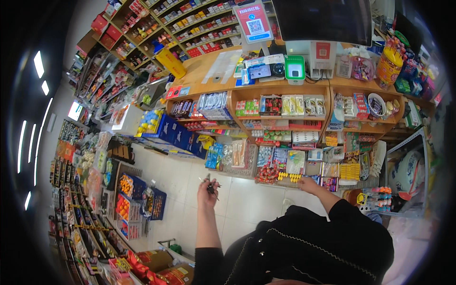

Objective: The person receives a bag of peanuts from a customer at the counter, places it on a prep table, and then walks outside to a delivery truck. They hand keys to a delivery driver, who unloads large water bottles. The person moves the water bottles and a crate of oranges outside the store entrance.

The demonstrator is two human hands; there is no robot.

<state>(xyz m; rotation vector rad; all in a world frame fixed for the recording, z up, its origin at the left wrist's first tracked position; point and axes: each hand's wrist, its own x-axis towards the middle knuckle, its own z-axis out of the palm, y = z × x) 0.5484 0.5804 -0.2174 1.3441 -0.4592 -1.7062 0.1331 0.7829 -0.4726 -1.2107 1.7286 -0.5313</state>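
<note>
My left hand (206, 195) is raised over the tiled floor, its fingers closed around a bunch of keys (211, 187). Some of the keys stick out past the fingertips. On the other side, my right hand (307, 185) reaches to the front edge of the low candy display. Its fingertips are beside a row of small yellow packets (289, 177); whether they touch or pinch anything is too small to tell. Red-wrapped sweets (267, 175) lie left of the yellow packets. A clear-topped box (295, 162) stands just behind them.
Behind the display rises a wooden counter (199, 73) bearing a green-framed payment device (295, 69) and a dark monitor (322, 21). Blue cartons (174, 133) stand at the counter's left end. Blue and white fruit crates (156, 203) sit on the floor at left. A glass-sided case (406, 171) is at right.
</note>
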